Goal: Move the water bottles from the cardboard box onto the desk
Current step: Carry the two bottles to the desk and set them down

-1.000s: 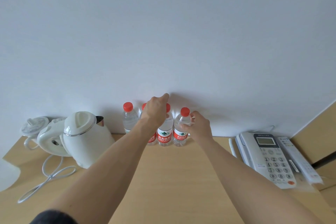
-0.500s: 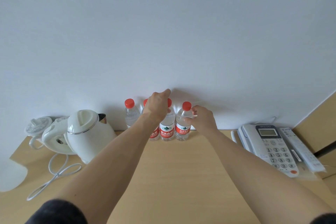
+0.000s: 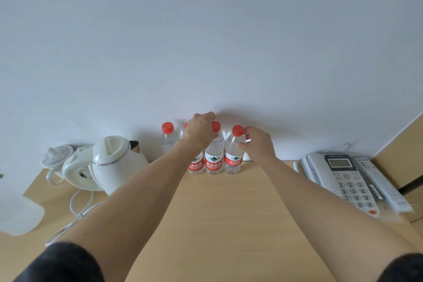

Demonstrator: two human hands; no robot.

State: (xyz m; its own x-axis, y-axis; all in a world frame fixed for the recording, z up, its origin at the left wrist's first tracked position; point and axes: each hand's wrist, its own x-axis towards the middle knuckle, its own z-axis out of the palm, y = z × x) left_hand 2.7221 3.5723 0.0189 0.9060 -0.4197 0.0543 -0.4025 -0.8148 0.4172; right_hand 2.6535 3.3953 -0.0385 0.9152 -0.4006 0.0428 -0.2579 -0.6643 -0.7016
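Four water bottles stand upright in a row at the back of the desk (image 3: 217, 224), against the wall, caps up. From left: first bottle (image 3: 169, 142), second bottle (image 3: 196, 165) largely hidden by my forearm, third bottle (image 3: 214, 155), fourth bottle (image 3: 233, 155). The last three stand touching or nearly so.

My left hand (image 3: 200, 131) is closed over the upper part of the second and third bottles; which one it grips I cannot tell. My right hand (image 3: 257, 143) is curled at the neck of the fourth bottle, fingertips (image 3: 240, 145) on its shoulder, from the bottle's right side.

The cardboard box is not in view. I judge the placing step near complete: both hands sit at their bottles, long axes vertical, so the release should go straight up and back to avoid tipping neighbours. A kettle (image 3: 116, 162) stands left, a telephone (image 3: 343, 176) right, both well apart.
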